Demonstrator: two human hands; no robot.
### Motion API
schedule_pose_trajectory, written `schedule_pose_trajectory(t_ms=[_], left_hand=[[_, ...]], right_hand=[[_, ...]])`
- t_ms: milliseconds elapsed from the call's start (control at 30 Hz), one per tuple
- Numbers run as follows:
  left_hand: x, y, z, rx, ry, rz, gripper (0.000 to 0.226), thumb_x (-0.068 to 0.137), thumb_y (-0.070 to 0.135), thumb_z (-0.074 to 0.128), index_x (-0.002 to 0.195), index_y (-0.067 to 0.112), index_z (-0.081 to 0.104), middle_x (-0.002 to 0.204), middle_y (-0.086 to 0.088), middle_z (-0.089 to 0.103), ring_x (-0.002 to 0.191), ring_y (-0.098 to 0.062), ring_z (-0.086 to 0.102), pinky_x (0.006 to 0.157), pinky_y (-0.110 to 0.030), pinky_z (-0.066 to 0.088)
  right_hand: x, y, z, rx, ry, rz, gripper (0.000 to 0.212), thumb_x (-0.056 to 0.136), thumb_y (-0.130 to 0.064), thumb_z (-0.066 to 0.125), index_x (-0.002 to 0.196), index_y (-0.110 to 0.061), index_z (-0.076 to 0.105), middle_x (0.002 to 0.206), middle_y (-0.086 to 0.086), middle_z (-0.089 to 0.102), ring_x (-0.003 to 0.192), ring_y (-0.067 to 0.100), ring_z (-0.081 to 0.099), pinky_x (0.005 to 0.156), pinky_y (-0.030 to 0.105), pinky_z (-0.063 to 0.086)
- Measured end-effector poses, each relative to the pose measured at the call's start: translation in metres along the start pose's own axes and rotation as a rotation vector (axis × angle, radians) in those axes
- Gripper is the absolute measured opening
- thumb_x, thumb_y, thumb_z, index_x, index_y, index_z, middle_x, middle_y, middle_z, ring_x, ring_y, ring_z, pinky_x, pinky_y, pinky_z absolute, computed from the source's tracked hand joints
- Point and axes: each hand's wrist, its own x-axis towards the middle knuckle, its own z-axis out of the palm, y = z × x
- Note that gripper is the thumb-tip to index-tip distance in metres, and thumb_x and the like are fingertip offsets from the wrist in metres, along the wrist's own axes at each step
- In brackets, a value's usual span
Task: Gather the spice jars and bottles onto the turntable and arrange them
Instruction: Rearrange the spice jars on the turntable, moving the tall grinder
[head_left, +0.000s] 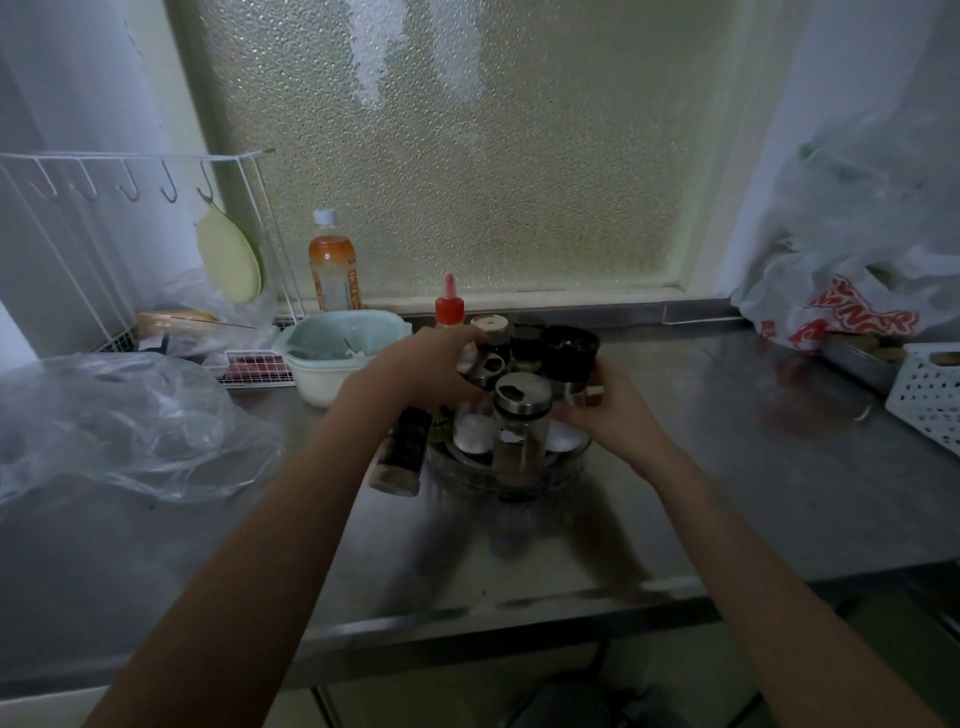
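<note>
1. the turntable (563, 470) is set mid-counter, crowded with spice jars (522, 415).
2. the left hand (415, 364) is curled among the rear jars; its grasp cannot be told.
3. the right hand (608, 410) is closed round the black-capped jar (569, 358) at the turntable's right rim.
4. neighbours may be toppled by either hand.
5. the dark jar (402, 452) leans outside the left rim and may fall.

Fingertips of the left hand (415, 366) are hidden among the jars; what they grip cannot be told. Fingertips of the right hand (605, 408) are masked behind the black-lidded grinder (569, 353). The turntable (511, 475) rim is blurred, its rear covered by jars. Label text on the orange drink bottle (332, 270) is too small to read. The white perforated basket (930, 395) is cut off at the right edge.
</note>
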Motion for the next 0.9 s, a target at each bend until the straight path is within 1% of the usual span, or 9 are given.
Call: schedule_pose_trajectory(t_ms=[100, 233, 333, 400, 533, 667, 733, 833, 900], left_hand=[[-0.002, -0.002, 0.004, -0.01, 0.051, 0.016, 0.059, 0.075, 0.032, 0.074, 0.128, 0.025, 0.047, 0.119, -0.008, 0.06, 0.089, -0.022, 0.059, 0.07, -0.029, 0.044], [-0.006, -0.007, 0.008, -0.052, 0.117, 0.023, 0.043, 0.074, 0.035, 0.073, 0.111, 0.025, 0.054, 0.101, -0.007, 0.064, 0.079, -0.021, 0.06, 0.068, -0.032, 0.049], [-0.005, -0.01, 0.014, -0.07, 0.11, 0.008, 0.053, 0.071, 0.045, 0.073, 0.113, 0.024, 0.049, 0.099, -0.003, 0.062, 0.082, -0.021, 0.058, 0.069, -0.032, 0.045], [-0.008, -0.008, 0.017, -0.101, 0.075, 0.012, 0.059, 0.071, 0.045, 0.073, 0.119, 0.023, 0.048, 0.1, 0.001, 0.058, 0.086, -0.019, 0.057, 0.073, -0.031, 0.045], [-0.014, -0.011, 0.025, -0.256, 0.109, 0.017, 0.056, 0.071, 0.038, 0.076, 0.12, 0.023, 0.055, 0.101, 0.004, 0.062, 0.087, -0.012, 0.058, 0.077, -0.028, 0.045], [-0.021, -0.024, 0.027, -0.25, 0.141, 0.025, 0.067, 0.063, 0.043, 0.076, 0.125, 0.03, 0.053, 0.103, 0.006, 0.067, 0.087, -0.01, 0.063, 0.081, -0.034, 0.053], [-0.027, -0.028, 0.024, -0.298, 0.112, 0.066, 0.063, 0.064, 0.038, 0.078, 0.121, 0.031, 0.055, 0.099, 0.01, 0.067, 0.084, -0.005, 0.063, 0.074, -0.03, 0.055], [-0.035, -0.028, 0.017, -0.354, 0.05, 0.078, 0.056, 0.066, 0.029, 0.081, 0.117, 0.029, 0.057, 0.087, 0.012, 0.064, 0.073, -0.004, 0.063, 0.048, -0.019, 0.05], [-0.036, -0.025, 0.015, -0.371, 0.013, 0.069, 0.056, 0.067, 0.026, 0.081, 0.117, 0.027, 0.056, 0.08, 0.013, 0.062, 0.066, -0.004, 0.06, 0.043, -0.015, 0.046]], right_hand=[[-0.004, -0.007, -0.001, 0.022, 0.072, 0.04, 0.056, 0.073, -0.016, 0.078, 0.119, -0.006, 0.049, 0.105, 0.004, 0.055, 0.092, 0.022, 0.056, 0.076, 0.032, 0.045], [-0.041, -0.038, 0.003, -0.006, 0.507, -0.197, 0.04, 0.081, -0.027, 0.069, 0.113, -0.013, 0.049, 0.098, 0.002, 0.053, 0.089, 0.019, 0.052, 0.073, 0.028, 0.044], [-0.065, -0.044, 0.027, -0.137, 0.335, -0.244, 0.046, 0.078, -0.042, 0.069, 0.112, -0.023, 0.044, 0.099, -0.005, 0.051, 0.088, 0.011, 0.049, 0.067, 0.022, 0.043], [-0.069, -0.035, 0.041, -0.165, 0.245, -0.163, 0.053, 0.074, -0.048, 0.069, 0.113, -0.025, 0.041, 0.106, -0.002, 0.055, 0.093, 0.014, 0.056, 0.069, 0.029, 0.05], [-0.068, -0.024, 0.052, -0.227, 0.235, -0.116, 0.056, 0.073, -0.047, 0.07, 0.112, -0.021, 0.039, 0.109, 0.005, 0.059, 0.093, 0.026, 0.062, 0.071, 0.04, 0.054], [-0.067, -0.025, 0.05, -0.175, 0.24, -0.104, 0.055, 0.073, -0.042, 0.072, 0.114, -0.019, 0.043, 0.11, 0.006, 0.058, 0.093, 0.025, 0.063, 0.074, 0.04, 0.055], [-0.066, -0.025, 0.05, -0.149, 0.246, -0.1, 0.055, 0.073, -0.037, 0.073, 0.114, -0.014, 0.046, 0.111, 0.007, 0.059, 0.096, 0.026, 0.063, 0.077, 0.04, 0.054], [-0.065, -0.023, 0.049, -0.143, 0.234, -0.092, 0.056, 0.073, -0.034, 0.074, 0.116, -0.011, 0.046, 0.111, 0.009, 0.06, 0.098, 0.028, 0.062, 0.078, 0.042, 0.054], [-0.066, -0.022, 0.048, -0.135, 0.217, -0.089, 0.056, 0.073, -0.034, 0.075, 0.116, -0.011, 0.046, 0.111, 0.009, 0.061, 0.098, 0.027, 0.062, 0.079, 0.043, 0.053]])
